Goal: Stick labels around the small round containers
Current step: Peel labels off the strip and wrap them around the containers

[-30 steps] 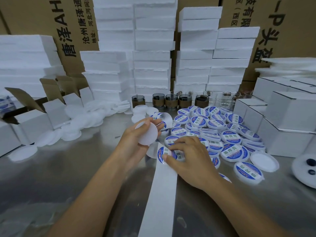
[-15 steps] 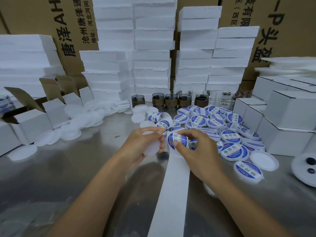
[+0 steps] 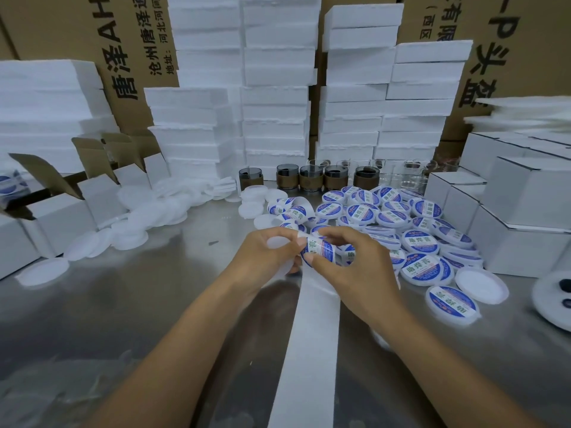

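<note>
A: Where's the piece being worked on?

B: Up off the tabletop (image 3: 129, 307), between both hands. The left hand (image 3: 262, 257) has its grip closed on a plain white round container (image 3: 278, 246), and the right hand (image 3: 352, 267) pinches a blue and white label (image 3: 319, 249) right against it. The white backing strip (image 3: 312, 341) runs from the hands down toward the viewer.

A: How should the sticking go?

B: I'd set one edge of the label down first, square to the container, then smooth it across with a thumb so no bubble or crease gets trapped. The left hand should hold the container steady, not squeeze it. A crooked start would likely be hard to fix, since such labels tend to tear when lifted.

A: And the rest?

B: Labelled containers (image 3: 420, 267) are heaped on the right, all closed, so I can't tell what's inside. One blank lid (image 3: 481, 285) lies beside them. Plain white ones (image 3: 129, 233) wait on the left. At the back stand dark jars (image 3: 335, 178) and clear glass cups (image 3: 404, 177); the cups look empty.
</note>
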`<state>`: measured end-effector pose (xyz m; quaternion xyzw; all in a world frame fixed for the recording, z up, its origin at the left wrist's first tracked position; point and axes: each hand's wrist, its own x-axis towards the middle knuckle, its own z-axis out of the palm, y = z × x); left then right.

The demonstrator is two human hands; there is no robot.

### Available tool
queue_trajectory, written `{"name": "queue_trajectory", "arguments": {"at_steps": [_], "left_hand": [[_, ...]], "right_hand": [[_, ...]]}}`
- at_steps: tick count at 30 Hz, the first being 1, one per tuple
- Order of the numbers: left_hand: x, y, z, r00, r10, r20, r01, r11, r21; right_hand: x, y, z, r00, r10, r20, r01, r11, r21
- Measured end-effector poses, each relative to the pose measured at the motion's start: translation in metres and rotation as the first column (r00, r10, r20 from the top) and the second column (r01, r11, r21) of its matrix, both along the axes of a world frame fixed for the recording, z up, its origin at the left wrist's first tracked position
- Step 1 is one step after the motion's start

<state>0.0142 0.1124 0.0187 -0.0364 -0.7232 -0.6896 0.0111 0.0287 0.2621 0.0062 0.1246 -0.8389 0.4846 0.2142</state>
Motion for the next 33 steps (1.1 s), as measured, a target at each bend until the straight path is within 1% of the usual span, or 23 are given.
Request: {"name": "queue_trajectory", "arguments": {"at_steps": [8, 11, 14, 16, 19, 22, 26, 28, 30, 33], "left_hand": [[-0.001, 0.001, -0.002, 1.000, -0.015, -0.001, 0.015, 0.997, -0.074], [-0.001, 0.001, -0.002, 1.000, -0.011, 0.010, 0.012, 0.999, -0.042], [0.000, 0.001, -0.002, 0.999, -0.036, 0.014, 0.035, 0.998, 0.052], [-0.001, 0.001, -0.001, 0.999, -0.035, 0.026, 0.032, 0.997, 0.076], [-0.002, 0.001, -0.003, 0.999, -0.025, 0.021, 0.024, 0.999, 0.039], [-0.002, 0.002, -0.003, 1.000, -0.012, 0.007, 0.012, 1.000, 0.010], [-0.003, 0.002, -0.004, 0.999, 0.044, 0.011, -0.043, 0.995, -0.085], [-0.002, 0.002, -0.003, 0.999, 0.049, 0.016, -0.047, 0.992, -0.113], [-0.001, 0.002, -0.002, 0.998, 0.062, -0.005, -0.062, 0.986, -0.154], [-0.002, 0.001, -0.003, 0.996, 0.081, -0.029, -0.085, 0.980, -0.180]], "right_hand": [[-0.001, 0.000, -0.001, 0.998, -0.058, -0.039, 0.061, 0.995, 0.077], [0.000, 0.001, 0.000, 0.995, -0.075, -0.071, 0.081, 0.994, 0.076], [0.001, 0.001, 0.001, 0.991, -0.072, -0.114, 0.079, 0.995, 0.060], [0.001, 0.002, 0.002, 0.992, -0.058, -0.115, 0.064, 0.997, 0.052], [0.001, 0.001, 0.001, 0.994, -0.026, -0.110, 0.033, 0.997, 0.064], [0.001, 0.001, 0.002, 0.986, -0.024, -0.162, 0.046, 0.990, 0.132], [0.004, 0.001, 0.006, 0.983, 0.066, -0.171, -0.025, 0.973, 0.229], [0.008, -0.001, 0.008, 0.983, 0.087, -0.162, -0.046, 0.970, 0.238], [0.011, -0.003, 0.011, 0.983, 0.097, -0.153, -0.070, 0.983, 0.171], [0.016, -0.005, 0.019, 0.989, 0.141, -0.051, -0.146, 0.984, -0.098]]}}
